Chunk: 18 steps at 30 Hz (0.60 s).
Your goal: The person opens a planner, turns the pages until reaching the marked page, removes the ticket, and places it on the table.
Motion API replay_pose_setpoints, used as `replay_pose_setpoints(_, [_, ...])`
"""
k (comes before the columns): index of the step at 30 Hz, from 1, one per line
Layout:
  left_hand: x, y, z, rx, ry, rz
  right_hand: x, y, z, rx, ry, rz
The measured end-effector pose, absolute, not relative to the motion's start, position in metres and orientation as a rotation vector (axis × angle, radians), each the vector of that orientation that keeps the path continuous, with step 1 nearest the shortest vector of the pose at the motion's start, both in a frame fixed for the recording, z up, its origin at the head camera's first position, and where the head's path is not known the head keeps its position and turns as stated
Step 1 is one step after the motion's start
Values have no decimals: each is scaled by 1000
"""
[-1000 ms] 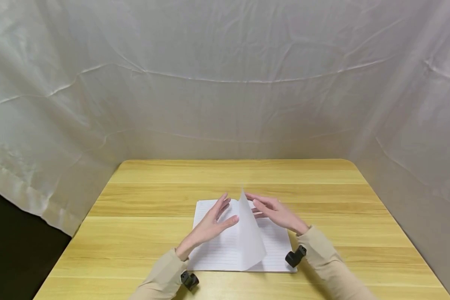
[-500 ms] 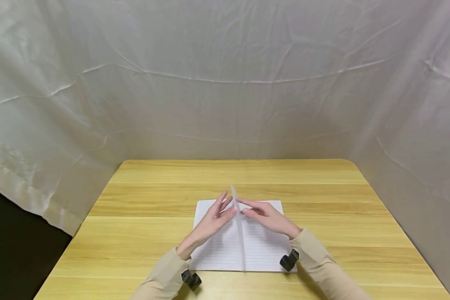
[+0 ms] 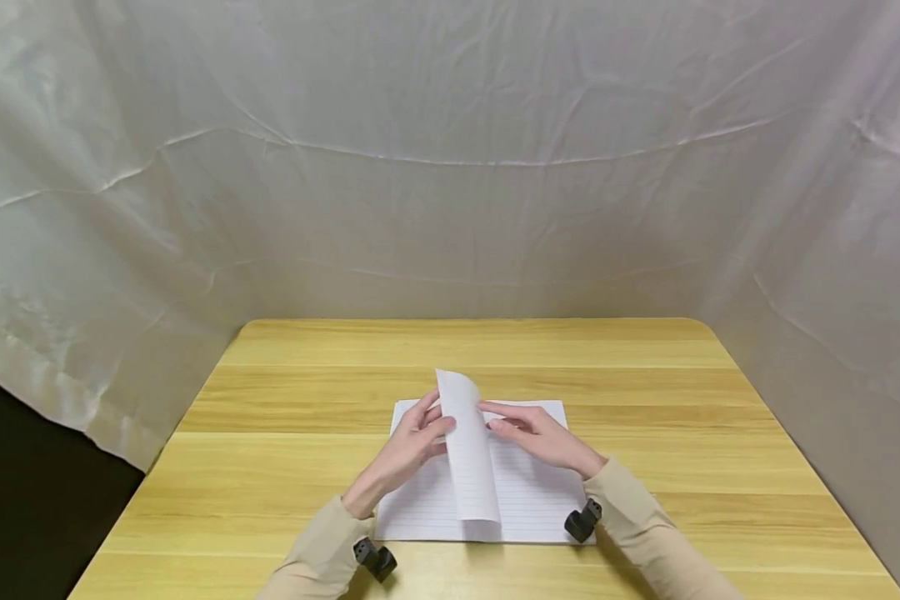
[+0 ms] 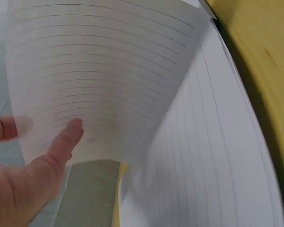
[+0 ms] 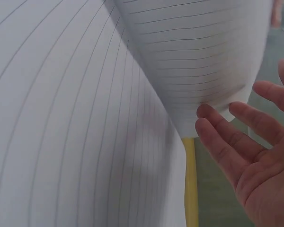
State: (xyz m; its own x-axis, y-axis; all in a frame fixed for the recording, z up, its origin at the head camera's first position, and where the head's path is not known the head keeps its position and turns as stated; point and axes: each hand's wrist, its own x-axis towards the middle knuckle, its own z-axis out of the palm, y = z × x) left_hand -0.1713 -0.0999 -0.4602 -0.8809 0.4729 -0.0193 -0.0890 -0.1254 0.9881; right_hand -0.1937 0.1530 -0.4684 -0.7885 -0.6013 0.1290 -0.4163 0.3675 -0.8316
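Observation:
An open lined notebook (image 3: pixel 540 492) lies on the table, and one white ruled page (image 3: pixel 468 458) stands up from its middle, curving over to the left. My left hand (image 3: pixel 405 454) holds that page by its free edge, thumb on one face and fingers on the other. In the left wrist view the thumb (image 4: pixel 68 139) lies across the ruled lines, with a finger showing through the paper. My right hand (image 3: pixel 543 433) is on the page's other side, fingers extended. In the right wrist view its fingertips (image 5: pixel 206 111) are right at the page's lower part.
The wooden table (image 3: pixel 270 400) extends on all sides of the notebook. A pale grey curtain (image 3: pixel 450 217) encloses the back and sides. Dark wrist cameras (image 3: pixel 375 560) sit at both cuffs, close to the notebook's near edge.
The page has swung from leaning right, through upright, to leaning left. My left hand has taken hold of its edge, while my right hand came left toward the middle with it.

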Motion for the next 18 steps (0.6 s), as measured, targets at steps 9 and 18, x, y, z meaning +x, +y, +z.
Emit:
replay_pose_setpoints(9, [-176,-106,-470,124,2031,2112,-199,169,-479,-835,2508,-1361])
replay_pose_setpoints(18, [-182,-121,-483,98,2275,1974,-207,189,-488,-735,2550,-1350])
